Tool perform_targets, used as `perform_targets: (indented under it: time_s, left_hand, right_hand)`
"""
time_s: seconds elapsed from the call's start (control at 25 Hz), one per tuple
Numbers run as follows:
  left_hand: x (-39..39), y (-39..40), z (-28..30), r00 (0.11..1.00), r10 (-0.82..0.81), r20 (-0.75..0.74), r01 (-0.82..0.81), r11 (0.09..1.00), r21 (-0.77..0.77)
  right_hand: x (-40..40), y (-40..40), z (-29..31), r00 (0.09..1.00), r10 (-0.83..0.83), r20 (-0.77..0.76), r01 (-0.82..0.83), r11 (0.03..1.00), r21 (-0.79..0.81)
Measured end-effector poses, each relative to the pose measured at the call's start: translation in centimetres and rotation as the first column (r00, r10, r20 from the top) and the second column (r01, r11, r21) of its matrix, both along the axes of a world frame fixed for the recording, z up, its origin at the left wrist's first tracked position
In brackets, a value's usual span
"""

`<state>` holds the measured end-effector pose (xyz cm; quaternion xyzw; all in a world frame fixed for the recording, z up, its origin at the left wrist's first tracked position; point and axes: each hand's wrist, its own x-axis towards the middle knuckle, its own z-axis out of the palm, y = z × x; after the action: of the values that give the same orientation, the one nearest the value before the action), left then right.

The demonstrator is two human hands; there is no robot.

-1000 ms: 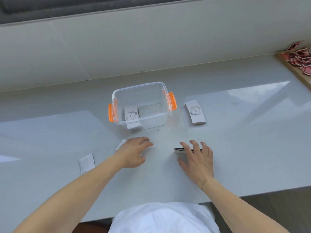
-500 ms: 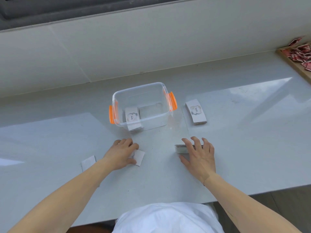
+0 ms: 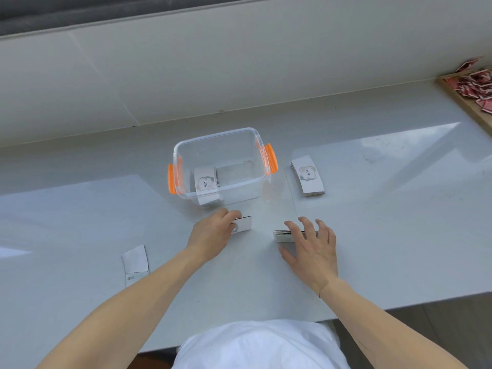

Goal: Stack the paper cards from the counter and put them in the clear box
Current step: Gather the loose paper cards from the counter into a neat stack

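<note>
Head view, the only one. Pale glossy worktop [image 3: 372, 235] against a light wall.

Clear box [image 3: 221, 166] with orange latches sits open, centre, toward the far side. Inside, at its left end, one bundle of cards [image 3: 205, 183], top one printed "love". The rest of the box floor is bare.

Just right of the box, apart from it: a second stack [image 3: 308, 178] of the same printed cards, lying flat, untouched.

Left hand [image 3: 213, 235], near the front of the box: fingers curled around one end of a single card [image 3: 243, 224], pinching it; the card's free end sticks out to the right. Whether it is lifted clear of the worktop or sliding on it, cannot tell.

Right hand [image 3: 312, 246]: fingers spread and released, laid flat over a third stack [image 3: 283, 235]. Striped card edges show at its left end. Pressing or steadying, not gripping.

Far left, near the front edge: loose blank-side cards [image 3: 135, 259], at least two overlapping, well apart from both hands.

Far right corner: a wooden tray [image 3: 466, 102] of red packets, not part of the job.

Progress, as judged: partly done. One bundle is boxed. Still out are the stack under the right hand, the stack beside the box, the card in the left hand and the loose ones at left. The held card looks bound for the right-hand stack. Gathering comes first, then boxing.
</note>
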<state>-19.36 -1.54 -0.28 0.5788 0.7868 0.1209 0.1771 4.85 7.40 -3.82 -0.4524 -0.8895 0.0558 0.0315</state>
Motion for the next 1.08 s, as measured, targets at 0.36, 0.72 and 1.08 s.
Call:
perform_targets:
  time_s: [0.36,0.72,1.08]
  left_hand:
    - [5.0,2.9,-1.5,0.997,-0.048,0.062,0.041,0.993,0.110]
    - [9.0,4.5,-0.7,0.938,-0.199,0.285,0.153,0.973,0.175]
    - [12.8,5.7,0.9,0.797,0.030,0.603,-0.161,0.973,0.164]
  right_hand:
    - [0.2,-0.4,0.1,1.000,-0.009,-0.008,0.009,1.000,-0.018]
    - [0.0,-0.6,0.2,0.999,-0.035,-0.012,0.034,0.999,-0.019]
    - [-0.2,-0.2,-0.5,0.998,-0.046,0.041,0.047,0.999,-0.020]
